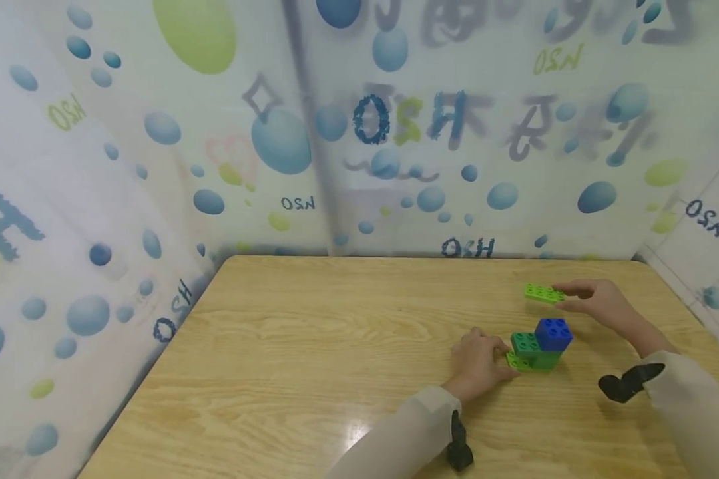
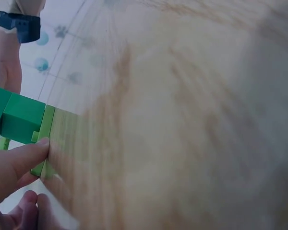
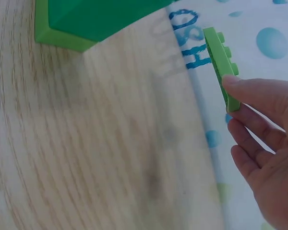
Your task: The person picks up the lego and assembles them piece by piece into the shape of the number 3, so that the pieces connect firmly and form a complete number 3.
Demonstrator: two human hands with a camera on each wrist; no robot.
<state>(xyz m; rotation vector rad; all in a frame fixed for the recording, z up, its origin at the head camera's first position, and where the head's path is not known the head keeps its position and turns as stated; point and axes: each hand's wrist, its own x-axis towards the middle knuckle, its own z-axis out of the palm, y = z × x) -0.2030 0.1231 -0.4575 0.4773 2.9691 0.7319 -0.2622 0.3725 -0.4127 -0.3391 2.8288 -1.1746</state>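
Observation:
My right hand (image 1: 602, 306) pinches one end of a flat light-green toy building brick (image 1: 538, 293), thumb on one side and fingers on the other. That brick is held above the table in the right wrist view, studs showing along one side. Lower down, a small stack stands on the table: a flat light-green base brick (image 1: 515, 361), a dark green brick (image 1: 524, 342) over it, and a blue brick (image 1: 553, 334) on top at the right. Thumb and fingers of my left hand (image 1: 477, 362) grip the base brick's left end.
The wooden table (image 1: 311, 332) reaches back to a pale wall covering (image 1: 347, 219) printed with blue and green drops. Black straps with small dark blocks (image 1: 460, 452) sit at both sleeve cuffs.

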